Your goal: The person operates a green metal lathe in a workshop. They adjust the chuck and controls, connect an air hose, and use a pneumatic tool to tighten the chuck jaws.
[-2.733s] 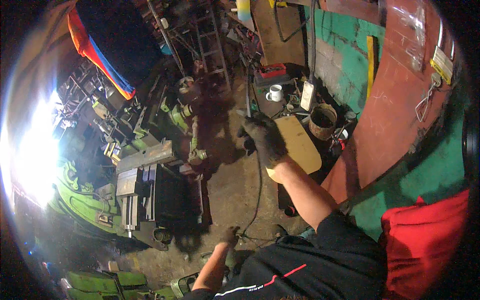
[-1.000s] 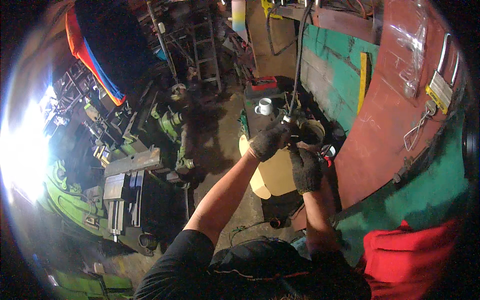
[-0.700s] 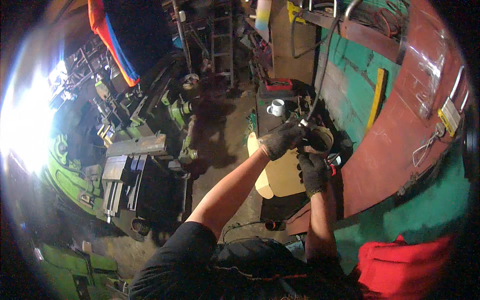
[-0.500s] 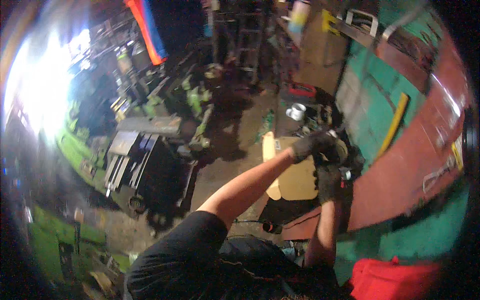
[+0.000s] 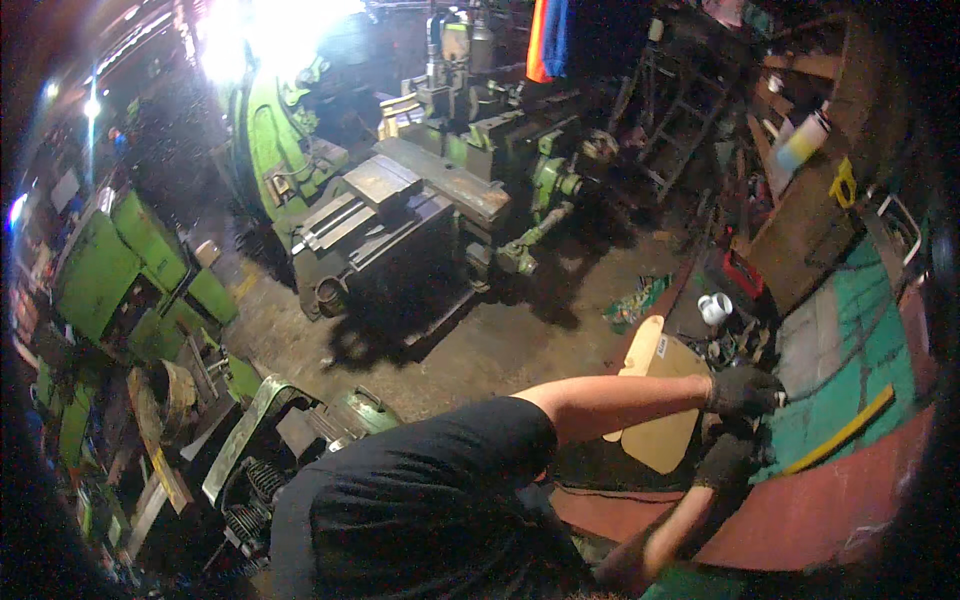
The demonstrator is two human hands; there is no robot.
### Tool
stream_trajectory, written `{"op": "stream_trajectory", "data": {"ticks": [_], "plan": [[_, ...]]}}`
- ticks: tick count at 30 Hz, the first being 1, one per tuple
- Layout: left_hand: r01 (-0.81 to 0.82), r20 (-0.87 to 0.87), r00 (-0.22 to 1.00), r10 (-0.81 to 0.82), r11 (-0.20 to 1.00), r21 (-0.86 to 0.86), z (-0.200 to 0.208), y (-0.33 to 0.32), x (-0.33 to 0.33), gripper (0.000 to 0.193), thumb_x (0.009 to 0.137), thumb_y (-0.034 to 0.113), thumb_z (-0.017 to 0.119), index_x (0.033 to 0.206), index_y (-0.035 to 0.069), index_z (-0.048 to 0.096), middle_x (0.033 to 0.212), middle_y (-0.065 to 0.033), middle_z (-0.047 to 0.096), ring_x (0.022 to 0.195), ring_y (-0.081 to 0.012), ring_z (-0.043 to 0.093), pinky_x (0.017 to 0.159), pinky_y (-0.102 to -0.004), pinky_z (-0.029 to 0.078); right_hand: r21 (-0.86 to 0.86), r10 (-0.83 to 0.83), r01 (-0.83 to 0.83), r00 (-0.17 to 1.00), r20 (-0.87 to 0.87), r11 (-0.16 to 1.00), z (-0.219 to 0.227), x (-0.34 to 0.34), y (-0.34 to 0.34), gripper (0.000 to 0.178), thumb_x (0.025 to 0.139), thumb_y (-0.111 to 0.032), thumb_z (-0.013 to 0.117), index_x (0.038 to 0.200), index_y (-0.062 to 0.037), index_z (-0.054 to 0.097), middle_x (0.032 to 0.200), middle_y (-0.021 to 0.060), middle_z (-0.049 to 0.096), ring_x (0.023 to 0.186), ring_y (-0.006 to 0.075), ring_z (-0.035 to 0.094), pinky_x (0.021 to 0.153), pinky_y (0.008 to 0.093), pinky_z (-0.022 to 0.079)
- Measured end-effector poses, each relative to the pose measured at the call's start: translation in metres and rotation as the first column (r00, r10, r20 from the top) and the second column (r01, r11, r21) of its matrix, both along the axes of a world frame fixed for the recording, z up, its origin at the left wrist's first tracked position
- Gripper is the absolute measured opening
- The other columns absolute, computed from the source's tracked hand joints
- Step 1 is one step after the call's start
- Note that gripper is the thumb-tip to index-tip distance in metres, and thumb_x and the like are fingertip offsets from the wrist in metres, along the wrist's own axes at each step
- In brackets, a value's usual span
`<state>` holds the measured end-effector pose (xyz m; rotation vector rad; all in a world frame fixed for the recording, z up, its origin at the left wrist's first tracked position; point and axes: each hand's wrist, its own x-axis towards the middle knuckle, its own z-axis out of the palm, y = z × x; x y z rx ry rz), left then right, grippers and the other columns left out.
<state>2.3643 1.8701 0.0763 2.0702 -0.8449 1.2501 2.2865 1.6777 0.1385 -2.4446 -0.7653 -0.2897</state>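
Observation:
Both my hands wear dark gloves and are close together at the right, over the bench. My left hand (image 5: 742, 390) has its fingers curled, with a small pale spot at their tips; what they hold is not clear. My right hand (image 5: 725, 462) is just below it, fingers bent inward and partly lost in shadow. Beneath my left forearm lies a tan cardboard sheet or opened carton (image 5: 655, 435) with a small white label. A white mug (image 5: 714, 309) stands just beyond the hands, beside a dark jumble of small parts (image 5: 738, 348).
A yellow bar (image 5: 838, 432) lies on the green surface to the right, by a red-brown panel (image 5: 830, 510). A red-edged case (image 5: 742, 272) is past the mug. Green machines (image 5: 400, 215) stand left across the floor, and a ladder (image 5: 690, 125) leans at the back.
My view has swung to the left, so the bench and hands now sit farther right in the picture. Both hands stay close together; the round object seen by them earlier is now hidden.

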Motion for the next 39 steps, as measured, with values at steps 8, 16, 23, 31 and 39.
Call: {"op": "stream_trajectory", "data": {"ticks": [8, 16, 23, 31, 39], "plan": [[-0.169, -0.556, 0.811, -0.181, 0.838, -0.519, 0.011, -0.023, -0.053, 0.081, 0.103, 0.059, 0.074, 0.159, 0.004, 0.056, 0.159, -0.0309, 0.060, 0.144, -0.0490, 0.062, 0.121, -0.0533, 0.050, -0.014, 0.023, -0.022, 0.999, 0.044, 1.000, -0.018, 0.023, 0.005, 0.045, 0.116, -0.030, 0.057, 0.154, -0.0075, 0.063, 0.143, 0.0186, 0.072, 0.129, 0.0348, 0.069, 0.106, 0.0465, 0.057], [-0.586, -0.767, 0.627, 0.138, 0.732, -0.348, -0.112, 0.088, -0.277, 0.087, 0.107, 0.061, 0.071, 0.173, 0.010, 0.045, 0.164, -0.0245, 0.062, 0.148, -0.0412, 0.063, 0.123, -0.0531, 0.050, 0.021, 0.153, -0.155, 0.984, 0.092, 0.988, -0.032, 0.037, 0.048, 0.044, 0.118, -0.029, 0.052, 0.156, -0.0090, 0.064, 0.146, 0.0150, 0.072, 0.133, 0.0299, 0.067, 0.107, 0.0426, 0.057], [-0.858, -0.858, 0.511, 0.051, -0.036, -0.513, -0.268, 0.033, -0.611, 0.083, 0.111, 0.053, 0.070, 0.172, 0.001, 0.047, 0.169, -0.0191, 0.060, 0.154, -0.0331, 0.057, 0.129, -0.0491, 0.044, 0.154, 0.299, -0.331, 0.933, 0.199, 0.931, -0.088, 0.024, 0.088, 0.044, 0.121, -0.029, 0.048, 0.158, -0.0104, 0.064, 0.147, 0.0119, 0.072, 0.137, 0.0257, 0.066, 0.108, 0.0391, 0.057], [-0.785, -0.915, -0.371, -0.158, -0.473, 0.400, -0.279, -0.211, -0.827, 0.046, 0.115, 0.047, 0.055, 0.138, 0.014, 0.077, 0.139, -0.0203, 0.077, 0.128, -0.0447, 0.073, 0.110, -0.0548, 0.058, -0.006, 0.677, -0.705, 0.683, -0.274, 0.709, -0.170, -0.049, 0.191, 0.045, 0.124, -0.029, 0.043, 0.159, -0.0120, 0.065, 0.149, 0.0083, 0.071, 0.141, 0.0209, 0.064, 0.109, 0.0351, 0.056], [-0.528, -0.899, -0.059, -0.434, -0.751, 0.397, -0.357, -0.415, -0.829, 0.053, 0.110, 0.045, 0.056, 0.141, 0.007, 0.074, 0.146, -0.0228, 0.074, 0.134, -0.0451, 0.070, 0.111, -0.0565, 0.055, 0.385, 0.858, -0.847, 0.148, -0.491, 0.366, -0.216, -0.266, 0.214, 0.037, 0.108, -0.025, 0.068, 0.137, -0.0023, 0.077, 0.121, 0.0120, 0.078, 0.096, 0.0218, 0.070, 0.083, 0.0340, 0.057]]}}
